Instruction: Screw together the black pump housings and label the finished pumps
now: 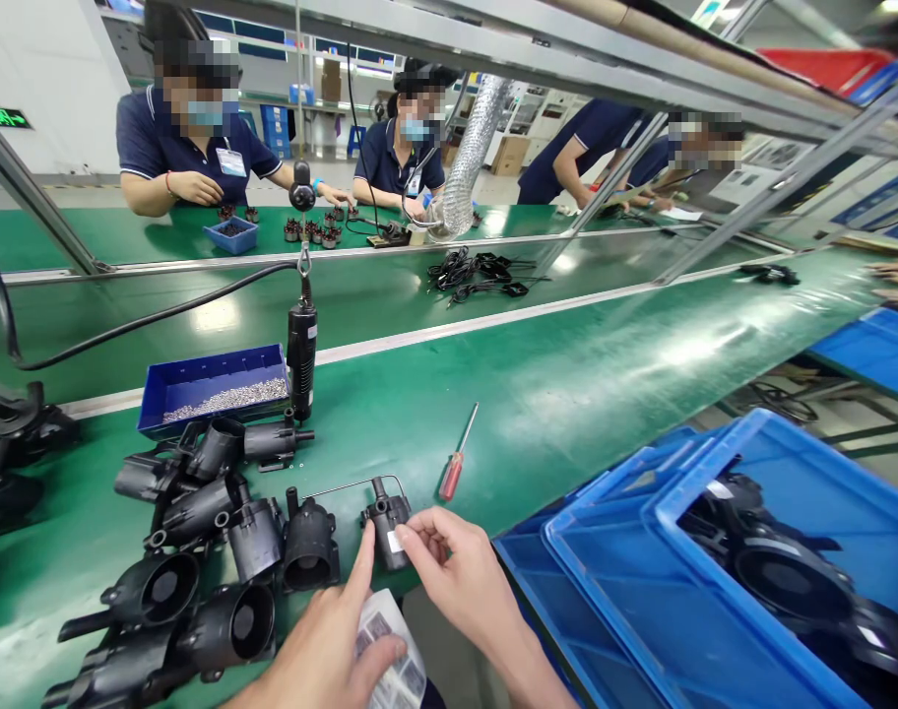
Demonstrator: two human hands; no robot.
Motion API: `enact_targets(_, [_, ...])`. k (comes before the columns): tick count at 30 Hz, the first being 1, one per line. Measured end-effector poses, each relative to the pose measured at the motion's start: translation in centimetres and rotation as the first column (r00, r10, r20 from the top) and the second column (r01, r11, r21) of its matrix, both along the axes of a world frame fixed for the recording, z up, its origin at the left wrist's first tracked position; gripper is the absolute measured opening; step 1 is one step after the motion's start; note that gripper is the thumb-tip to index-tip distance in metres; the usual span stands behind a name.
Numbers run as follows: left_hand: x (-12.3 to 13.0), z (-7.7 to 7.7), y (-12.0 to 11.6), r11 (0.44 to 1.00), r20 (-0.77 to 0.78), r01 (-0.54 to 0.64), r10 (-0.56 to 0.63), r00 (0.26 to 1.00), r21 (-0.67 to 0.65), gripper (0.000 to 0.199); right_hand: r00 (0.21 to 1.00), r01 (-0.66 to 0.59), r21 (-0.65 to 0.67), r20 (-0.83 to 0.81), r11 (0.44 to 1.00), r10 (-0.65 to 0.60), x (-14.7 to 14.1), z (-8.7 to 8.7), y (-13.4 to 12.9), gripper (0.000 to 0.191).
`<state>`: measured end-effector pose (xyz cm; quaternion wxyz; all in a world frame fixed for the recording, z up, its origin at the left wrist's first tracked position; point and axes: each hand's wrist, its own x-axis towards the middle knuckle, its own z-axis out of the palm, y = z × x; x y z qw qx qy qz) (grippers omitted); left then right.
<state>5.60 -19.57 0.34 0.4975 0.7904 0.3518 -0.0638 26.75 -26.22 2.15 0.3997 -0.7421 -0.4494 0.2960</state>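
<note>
A small black housing (382, 517) is set at the near edge of the green bench (567, 340), just in front of the person. Its side is touched by the outstretched index finger of the left hand (335, 630), while a white sheet (397, 684) is held under that hand's thumb. The thumb and index finger of the right hand (464, 571) are brought close together at a white label (394, 543) on the housing; whether the label is pinched or only pressed cannot be told.

To the left, larger black housings (308, 547) are gathered in a cluster. Behind them, small metal parts (231, 399) are held in a blue tray (213, 368), beside which a black power driver (302, 359) is hung upright. A red-handled screwdriver (453, 475) is laid beyond the right hand. More black parts (789, 581) are contained in a blue crate (633, 566) at the right.
</note>
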Motion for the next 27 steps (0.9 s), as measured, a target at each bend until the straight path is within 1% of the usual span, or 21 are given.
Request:
enact_targets(5, [0.0, -0.1, -0.1, 1.000, 0.004, -0.005, 0.005, 1.000, -0.010, 0.113, 1.000, -0.005, 0.010, -0.015, 1.000, 0.005, 0.3, 0.0, 0.1, 0.033])
enact_targets(8, [0.0, -0.2, -0.2, 1.000, 0.000, -0.014, 0.014, 1.000, -0.016, 0.112, 0.998, -0.009, 0.013, -0.056, 1.000, 0.010, 0.5, 0.0, 0.3, 0.032])
enact_targets(13, [0.2, 0.0, -0.1, 1.000, -0.041, 0.008, -0.009, 0.999, -0.027, 0.112, 0.993, -0.003, 0.004, -0.118, 1.000, 0.003, 0.6, 0.2, 0.5, 0.032])
enact_targets(15, [0.3, 0.2, -0.1, 1.000, -0.058, 0.009, -0.010, 0.998, -0.024, 0.112, 0.990, 0.000, 0.000, -0.141, 1.000, 0.000, 0.7, 0.0, 0.5, 0.031])
enact_targets(17, [0.4, 0.3, -0.1, 1.000, -0.070, 0.008, -0.009, 0.998, -0.021, 0.112, 0.985, 0.012, 0.005, -0.175, 1.000, -0.011, 0.9, -0.6, 0.5, 0.026])
enact_targets(18, [0.4, 0.2, -0.1, 1.000, -0.070, 0.008, -0.010, 0.998, -0.018, 0.112, 0.980, 0.014, 0.009, -0.198, 1.000, -0.012, 1.1, -1.1, 0.6, 0.029])
enact_targets(20, [0.4, 0.1, 0.0, 1.000, -0.066, 0.014, -0.015, 0.998, -0.006, 0.111, 0.965, -0.013, 0.013, -0.260, 1.000, 0.016, 1.5, -2.2, 0.8, 0.040])
enact_targets(23, [0.4, -0.4, 0.2, 0.999, -0.062, 0.034, -0.032, 0.998, 0.018, 0.111, 0.937, -0.099, 0.009, -0.335, 0.995, 0.096, 2.3, -3.6, 1.1, 0.050])
enact_targets(25, [0.3, -0.8, 0.3, 0.999, -0.044, 0.039, -0.038, 0.998, 0.030, 0.113, 0.934, -0.137, 0.012, -0.333, 0.991, 0.133, 2.7, -3.7, 1.3, 0.052])
enact_targets(27, [0.2, -1.1, 0.5, 0.999, -0.007, 0.022, -0.022, 1.000, 0.042, 0.112, 0.947, -0.152, 0.015, -0.285, 0.988, 0.150, 2.9, -2.9, 1.3, 0.051])
